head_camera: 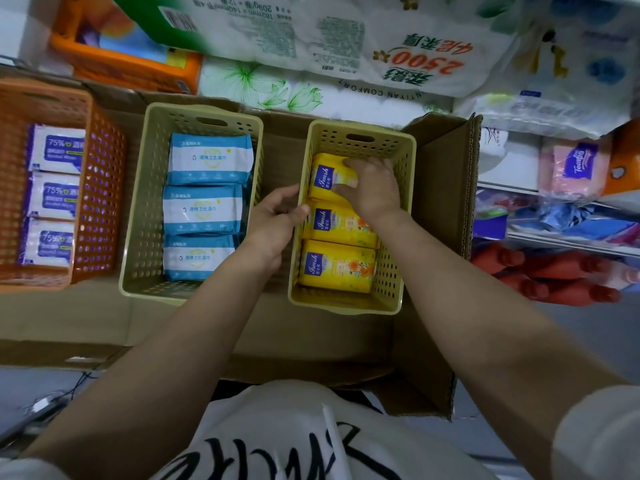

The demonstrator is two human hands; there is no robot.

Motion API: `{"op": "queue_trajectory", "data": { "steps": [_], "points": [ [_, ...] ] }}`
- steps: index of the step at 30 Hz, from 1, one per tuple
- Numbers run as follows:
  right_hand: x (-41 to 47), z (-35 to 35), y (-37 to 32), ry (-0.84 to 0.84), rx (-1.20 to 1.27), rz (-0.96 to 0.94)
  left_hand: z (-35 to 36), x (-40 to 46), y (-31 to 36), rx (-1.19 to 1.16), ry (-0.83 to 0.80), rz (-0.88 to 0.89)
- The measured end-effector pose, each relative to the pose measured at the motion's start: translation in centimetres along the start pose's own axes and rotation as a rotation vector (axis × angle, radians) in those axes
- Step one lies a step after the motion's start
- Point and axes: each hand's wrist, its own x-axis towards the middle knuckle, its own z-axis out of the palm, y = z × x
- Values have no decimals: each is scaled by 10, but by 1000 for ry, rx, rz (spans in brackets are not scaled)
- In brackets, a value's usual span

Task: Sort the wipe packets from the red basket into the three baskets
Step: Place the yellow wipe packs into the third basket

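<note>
Three yellow wipe packets (337, 223) are lying in a row inside the right-hand cream basket (360, 135), and the right hand (372, 188) is reaching into it, its fingers curling over the far packet (327, 176) and gripping it by the top and near edge. The left hand (273, 221) is holding the left rim of that same basket, thumb hooking over the wall and fingers curling outside it. Just to the left, a second cream basket (145, 209) is holding three blue-and-white packets (204, 207) stacked in a row. Farther left, an orange basket (100, 202) is carrying three white-and-purple packets (52, 195). All three baskets are sitting on flattened brown cardboard (311, 337), with a flap standing upright beside the right basket. Beyond them, large packs of tissue paper (346, 46) are piling up against the shelves.
</note>
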Motion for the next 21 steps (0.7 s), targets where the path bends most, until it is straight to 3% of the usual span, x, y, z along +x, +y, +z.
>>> {"op": "queue_trajectory", "data": {
  "steps": [4, 9, 15, 21],
  "points": [
    [1, -7, -2, 43, 70, -79, 0, -1, 0, -16, -2, -11],
    [-8, -6, 4, -116, -249, 29, 0, -3, 0, -42, -19, -18],
    [-9, 10, 4, 71, -170, -49, -1, -4, -1, -55, -36, -16],
    [-19, 11, 2, -37, -248, 171, -2, -5, -5, -31, -55, -40]
  ]
}}
